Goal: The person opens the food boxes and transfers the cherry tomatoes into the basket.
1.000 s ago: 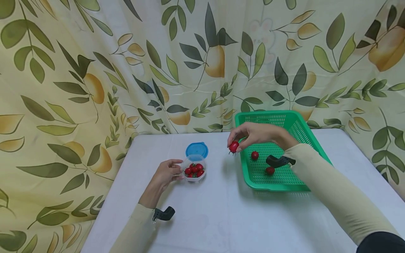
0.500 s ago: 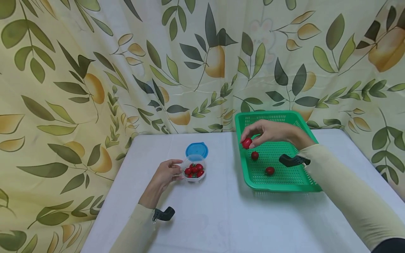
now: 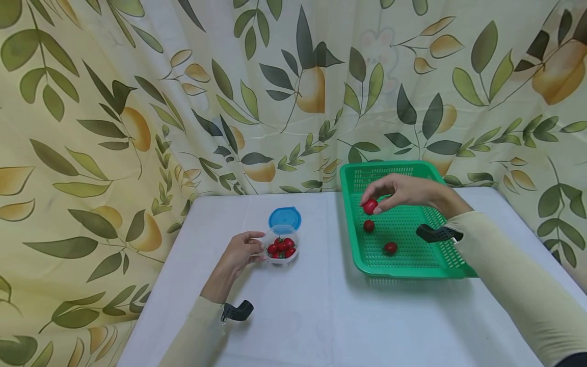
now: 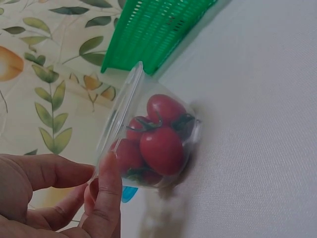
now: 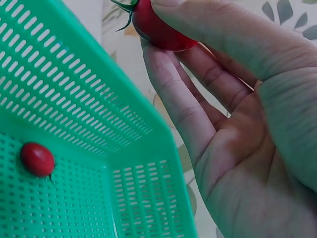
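Observation:
My right hand [image 3: 398, 193] pinches a red cherry tomato [image 3: 370, 206] between thumb and fingers, over the left part of a green plastic basket [image 3: 412, 271]. In the right wrist view that cherry tomato [image 5: 161, 27] shows its green stem end. Two more tomatoes lie on the basket floor, one [image 3: 369, 226] just below the hand and another [image 3: 391, 248] nearer the front. On the left, my left hand [image 3: 240, 252] pinches the rim of a small clear tub [image 4: 143, 82]. Several tomatoes [image 4: 162, 151] with green stems sit inside it.
A blue lid [image 3: 285, 217] lies on the white-covered table [image 3: 293, 316] right behind the tub. Behind the table hangs a curtain [image 3: 275, 102] printed with leaves and fruit. Black straps [image 3: 238, 310] circle both wrists.
My right hand has moved right with its cherry tomato, from beside the basket's left rim to over the basket. The left hand and the tub have stayed in place.

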The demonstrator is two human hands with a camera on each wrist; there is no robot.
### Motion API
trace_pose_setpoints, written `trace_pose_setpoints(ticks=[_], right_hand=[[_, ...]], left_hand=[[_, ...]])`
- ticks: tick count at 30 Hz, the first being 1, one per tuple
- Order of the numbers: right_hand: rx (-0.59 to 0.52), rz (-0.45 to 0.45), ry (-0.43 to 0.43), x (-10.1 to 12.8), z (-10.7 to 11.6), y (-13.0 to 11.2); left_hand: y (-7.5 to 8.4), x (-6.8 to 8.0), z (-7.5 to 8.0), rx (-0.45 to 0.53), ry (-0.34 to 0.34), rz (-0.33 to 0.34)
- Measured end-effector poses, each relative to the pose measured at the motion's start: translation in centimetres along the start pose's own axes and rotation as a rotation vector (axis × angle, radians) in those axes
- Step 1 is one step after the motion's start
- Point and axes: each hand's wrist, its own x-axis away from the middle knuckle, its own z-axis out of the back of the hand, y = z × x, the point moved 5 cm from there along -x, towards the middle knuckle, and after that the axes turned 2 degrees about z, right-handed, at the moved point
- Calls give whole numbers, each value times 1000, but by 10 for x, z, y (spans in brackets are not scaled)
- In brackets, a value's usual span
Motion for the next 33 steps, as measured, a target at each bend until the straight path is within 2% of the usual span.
trace_pose_setpoints(ticks=[19, 33], right_hand=[[20, -21, 98, 25, 15, 9], [29, -11, 144, 28, 20, 6]], left_hand=[[0, 0, 0, 0, -14, -10], [1, 2, 0, -1, -4, -18]])
